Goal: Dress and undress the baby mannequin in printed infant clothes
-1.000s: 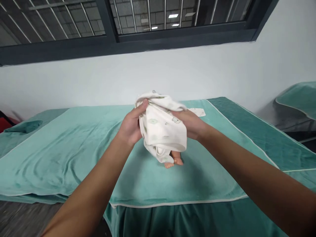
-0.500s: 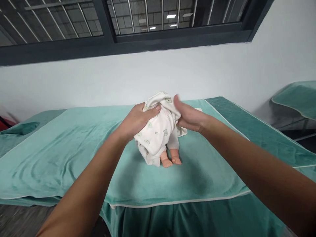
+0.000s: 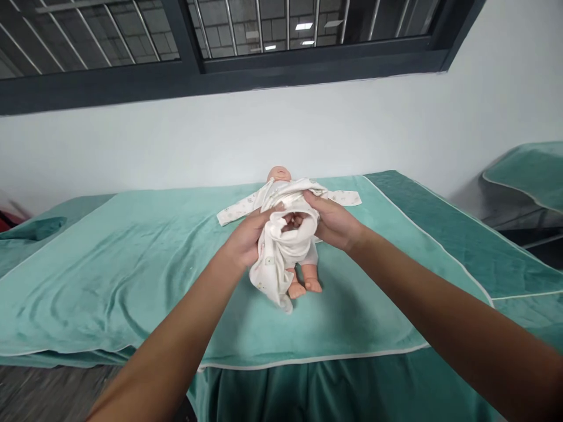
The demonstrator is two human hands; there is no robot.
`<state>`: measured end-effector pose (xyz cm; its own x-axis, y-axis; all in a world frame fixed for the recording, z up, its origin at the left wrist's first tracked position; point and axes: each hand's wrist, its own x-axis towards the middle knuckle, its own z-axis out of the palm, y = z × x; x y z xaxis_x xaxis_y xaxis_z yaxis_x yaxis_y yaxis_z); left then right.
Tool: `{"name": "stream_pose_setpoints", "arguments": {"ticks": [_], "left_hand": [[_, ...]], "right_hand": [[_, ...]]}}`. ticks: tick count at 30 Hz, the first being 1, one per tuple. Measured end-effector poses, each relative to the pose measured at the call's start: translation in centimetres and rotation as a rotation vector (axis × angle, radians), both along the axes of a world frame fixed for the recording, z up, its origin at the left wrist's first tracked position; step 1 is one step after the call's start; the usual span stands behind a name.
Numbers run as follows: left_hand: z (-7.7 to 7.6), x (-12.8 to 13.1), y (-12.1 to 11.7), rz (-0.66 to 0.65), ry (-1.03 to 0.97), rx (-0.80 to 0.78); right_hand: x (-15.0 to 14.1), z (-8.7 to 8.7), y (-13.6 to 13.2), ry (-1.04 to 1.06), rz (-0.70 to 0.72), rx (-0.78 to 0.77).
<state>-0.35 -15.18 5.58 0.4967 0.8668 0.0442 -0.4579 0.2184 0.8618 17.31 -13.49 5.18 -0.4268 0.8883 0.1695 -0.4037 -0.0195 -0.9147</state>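
The left hand (image 3: 249, 237) and right hand (image 3: 335, 223) each grip a side of a gathered white garment (image 3: 277, 255), its opening between them; how it touches the doll (image 3: 311, 275) beneath is hard to tell. The doll lies on the teal cover (image 3: 373, 310), feet toward its near edge, head at its far edge.

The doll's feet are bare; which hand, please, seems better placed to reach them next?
Probably the right hand: bunched white cloth hangs between the left hand and the doll's feet, while the right side looks clearer.

White cloth (image 3: 281, 246) hides the middle of the doll (image 3: 310, 275); the top edge crops the window (image 3: 190, 47).
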Motion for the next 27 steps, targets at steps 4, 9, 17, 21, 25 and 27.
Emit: {"name": "stream_pose_setpoints", "arguments": {"ticks": [4,9,17,21,25,27], "left_hand": [[-0.2,0.9,-0.8,0.054,-0.002,-0.1],[-1.1,1.2,-2.0,-0.024,0.044,-0.15],[-4.2,2.0,-4.7,-0.039,0.304,-0.342],[-4.8,2.0,-5.2,-0.006,0.686,-0.028],[-5.0,1.9,-5.5,0.043,1.113,0.366],[-5.0,1.8,-5.8,-0.003,1.118,0.419]], "right_hand": [[-0.1,-0.5,-1.3,0.001,0.086,-0.041],[1.9,-0.8,-2.7,-0.124,0.176,-0.08],[5.2,-5.5,-7.5,-0.416,0.079,-0.356],[4.0,-7.6,-10.6,-0.369,-0.027,-0.377],[2.8,-8.8,-12.4,-0.36,-0.176,-0.324],[2.4,-9.4,-12.9,-0.308,-0.167,-0.335]]}}
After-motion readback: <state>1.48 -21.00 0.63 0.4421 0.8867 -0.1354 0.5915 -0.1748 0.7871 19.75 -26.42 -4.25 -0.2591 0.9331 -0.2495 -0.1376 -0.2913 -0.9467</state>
